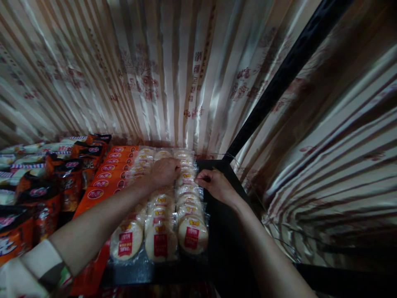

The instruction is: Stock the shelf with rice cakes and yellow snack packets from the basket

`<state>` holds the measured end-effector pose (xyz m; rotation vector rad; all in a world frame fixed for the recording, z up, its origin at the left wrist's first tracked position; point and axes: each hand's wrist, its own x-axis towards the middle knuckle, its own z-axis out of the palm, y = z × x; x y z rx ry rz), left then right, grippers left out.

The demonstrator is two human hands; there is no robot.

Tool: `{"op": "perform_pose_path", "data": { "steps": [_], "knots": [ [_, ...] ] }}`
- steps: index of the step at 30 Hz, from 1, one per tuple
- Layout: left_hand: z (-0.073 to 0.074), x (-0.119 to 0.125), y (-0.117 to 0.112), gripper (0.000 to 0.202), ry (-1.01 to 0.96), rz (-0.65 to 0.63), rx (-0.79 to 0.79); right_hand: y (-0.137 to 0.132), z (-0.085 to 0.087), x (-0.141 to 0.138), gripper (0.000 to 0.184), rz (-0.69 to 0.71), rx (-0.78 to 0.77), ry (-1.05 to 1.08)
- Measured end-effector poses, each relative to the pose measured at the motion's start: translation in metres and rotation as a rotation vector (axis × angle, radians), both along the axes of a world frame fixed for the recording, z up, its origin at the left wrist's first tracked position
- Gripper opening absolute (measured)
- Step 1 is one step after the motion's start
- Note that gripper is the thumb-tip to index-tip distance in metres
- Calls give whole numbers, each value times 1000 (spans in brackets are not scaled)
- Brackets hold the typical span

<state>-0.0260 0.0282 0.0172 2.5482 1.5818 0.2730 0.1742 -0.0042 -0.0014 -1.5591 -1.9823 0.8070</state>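
Note:
Three rows of round, pale rice-cracker packets (161, 242) with red labels lie in clear wrappers on a dark shelf (217, 231). My left hand (166, 171) rests knuckles-up on the middle rows near the back, fingers curled onto a packet. My right hand (214, 184) is at the right edge of the right row, fingers pinched on the clear wrapper of a packet (187, 177) there. Both forearms reach in from the bottom of the view.
Orange snack packets (107, 176) lie in a row left of the crackers. Dark red-orange bags (40, 198) and pale packets (21, 155) fill the far left. A striped satin curtain (161, 74) hangs behind, and a black post (279, 78) rises at the shelf's right corner.

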Motion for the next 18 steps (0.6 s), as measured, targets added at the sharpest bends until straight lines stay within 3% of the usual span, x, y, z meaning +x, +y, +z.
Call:
{"op": "perform_pose_path", "data": {
  "steps": [11,18],
  "knots": [
    [1,-4,-1,21,-28,23,-27,-1,-2,-8,14,-77,144,23],
    [3,-6,-8,18,-98,-7,122,0,-2,-8,12,-78,138,15]
  ]
}}
